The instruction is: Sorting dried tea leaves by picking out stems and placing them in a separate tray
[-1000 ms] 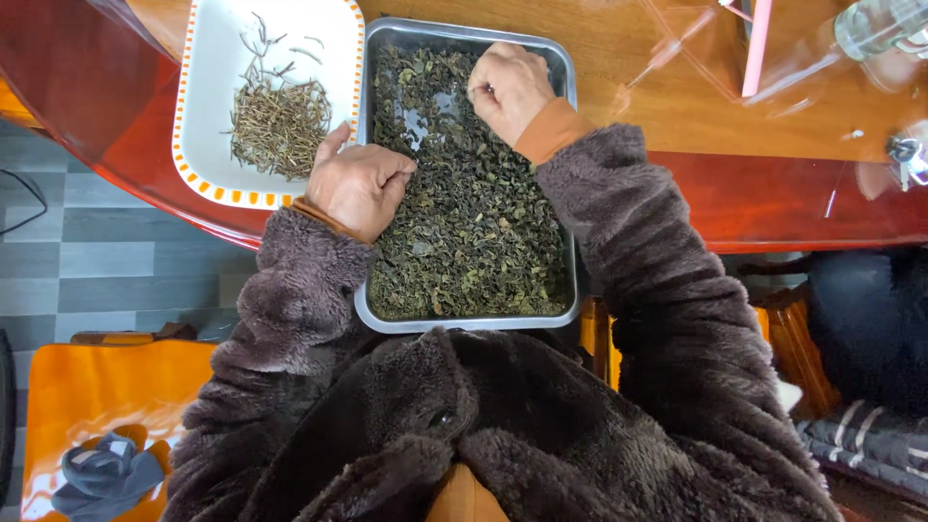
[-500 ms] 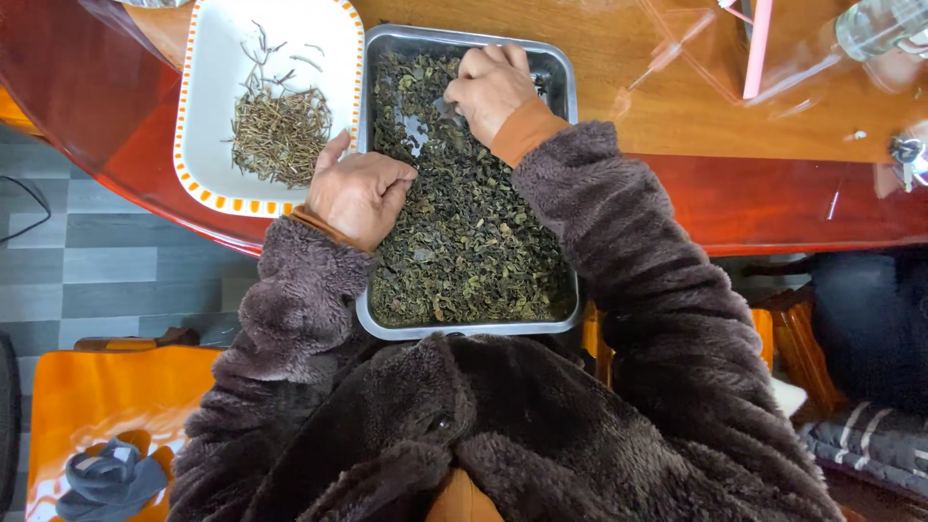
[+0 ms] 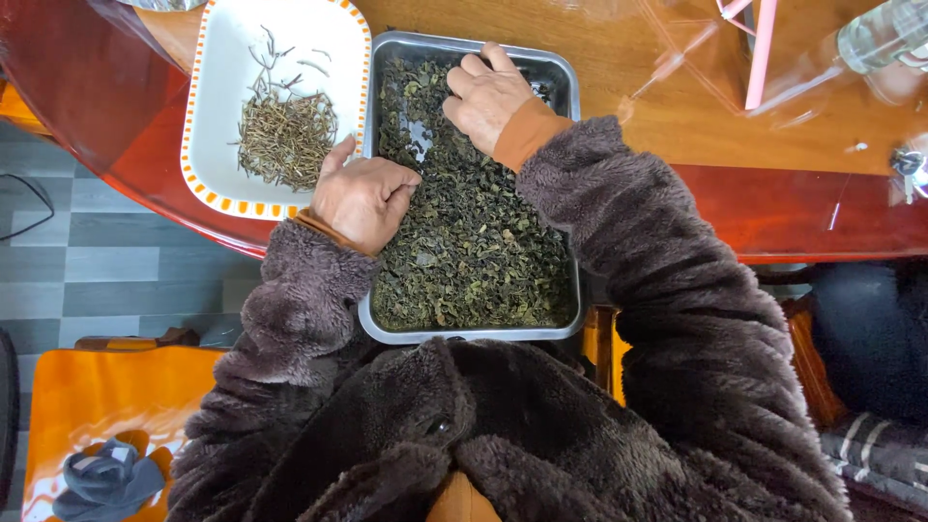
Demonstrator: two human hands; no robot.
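Observation:
A metal tray [image 3: 570,319] full of dark green dried leaves [image 3: 474,242] sits at the table's near edge. My left hand [image 3: 362,193] rests curled at the tray's left rim, fingertips pinched in the leaves; whether it grips any is hidden. My right hand [image 3: 488,92] lies palm down on the leaves at the tray's far end, fingers spread and touching them. Left of the tray stands a white plate with an orange-dotted rim [image 3: 217,164] holding a small heap of thin stems [image 3: 285,135].
The wooden table [image 3: 677,106] has a glossy red edge. A pink strip [image 3: 759,53] and a clear bottle [image 3: 884,34] lie at the far right. An orange stool with a grey cloth [image 3: 106,478] stands at lower left over grey floor tiles.
My right hand has slid left across the far end of the tray and flattened onto the leaves. My left hand has stayed at the left rim.

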